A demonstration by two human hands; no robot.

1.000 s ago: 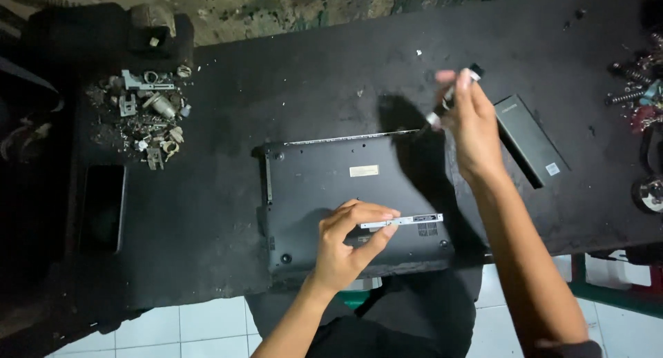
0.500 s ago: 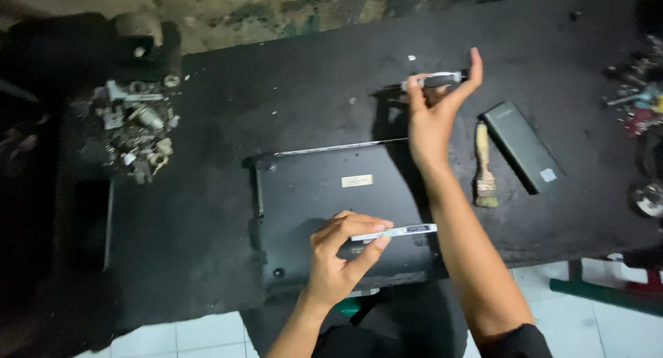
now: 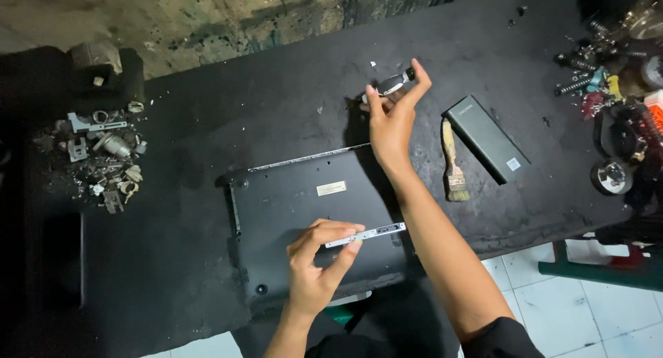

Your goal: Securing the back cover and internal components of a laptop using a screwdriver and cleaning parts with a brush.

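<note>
1. Head view: a black laptop (image 3: 311, 227) lies bottom-side up on the dark tabletop (image 3: 207, 116), its near edge at the tabletop's front edge.
2. The left hand (image 3: 318, 268) rests over the laptop's near right part. Its thumb and fingers (image 3: 342, 228) pinch one end of a thin silver metal strip (image 3: 366, 234); the strip runs rightward from the fingertips, lying flat just over the laptop's base.
3. The right hand (image 3: 392, 120) is raised beyond the laptop's far right corner, the forearm crossing the laptop's right side. Its fingers are closed around a small screwdriver (image 3: 392, 84) with a silver-and-black handle, held up between thumb and forefinger, clear of the laptop.
4. Right of the laptop a worn paintbrush (image 3: 452, 168) lies on the tabletop, bristles toward the front edge.
5. Just right of the paintbrush lies a slim dark rectangular box (image 3: 487, 138), set at a slant.
6. Left of the laptop, well apart, is a heap of small metal parts (image 3: 103, 158).
7. Far right of the laptop, at the tabletop's end, lies a clutter of springs and tools (image 3: 615, 89).
</note>
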